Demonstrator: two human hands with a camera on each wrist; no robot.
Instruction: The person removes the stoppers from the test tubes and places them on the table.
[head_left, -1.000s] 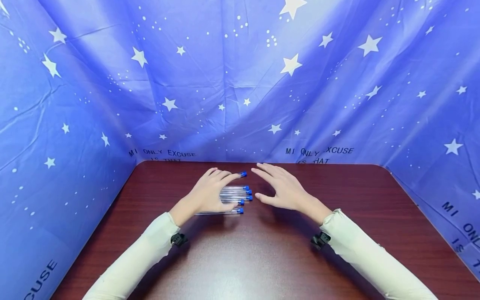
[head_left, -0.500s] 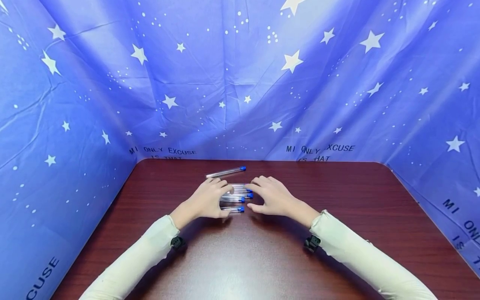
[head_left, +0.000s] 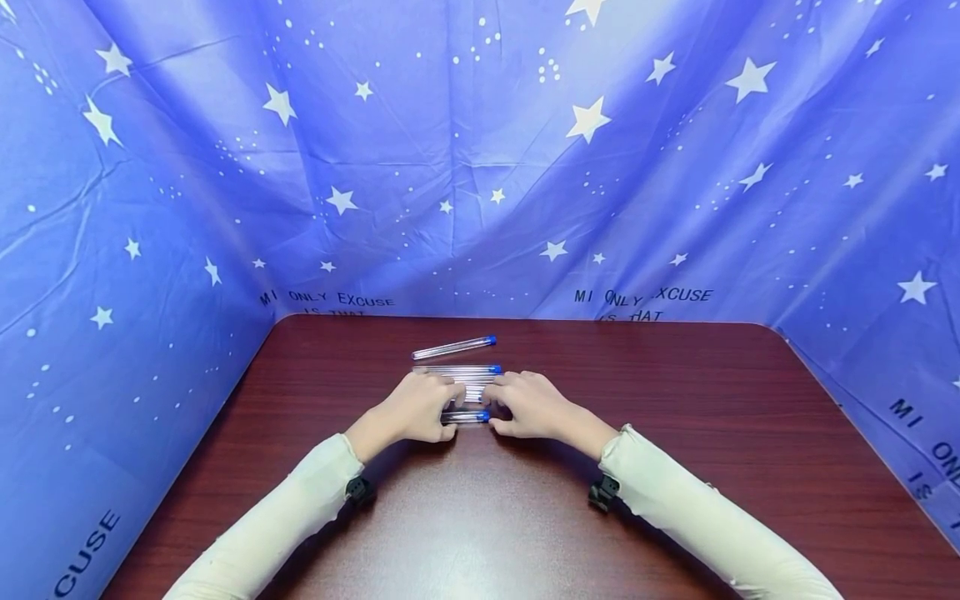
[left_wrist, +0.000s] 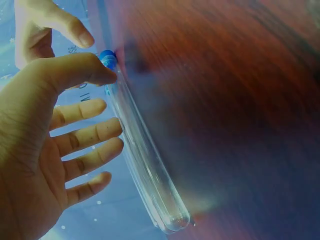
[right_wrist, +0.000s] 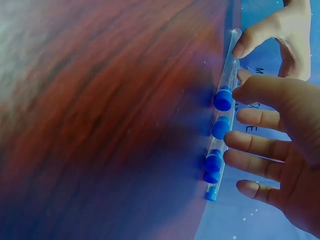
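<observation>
Several clear test tubes with blue caps lie side by side across the table, caps to the right. One test tube [head_left: 453, 347] lies apart at the far side, slightly slanted, beyond both hands. My left hand [head_left: 416, 406] spans the middle of the group from above, thumb at the near test tube [head_left: 467, 417] and fingers farther back. At the cap end, my right hand [head_left: 538, 404] covers some of the caps. In the left wrist view, the fingers are loosely extended beside a test tube [left_wrist: 155, 170]. The right wrist view has relaxed fingers beside the blue caps [right_wrist: 223, 100].
The dark reddish wood table [head_left: 480, 508] extends around the hands, with glare near its front. Blue star-patterned cloth [head_left: 450, 150] stands behind it and along both sides. A small black device [head_left: 361, 490] is worn at each wrist.
My right hand has moved left and nearer, over the caps. My left hand has shifted slightly nearer, off the far test tube, which now lies uncovered. The hands are closer together.
</observation>
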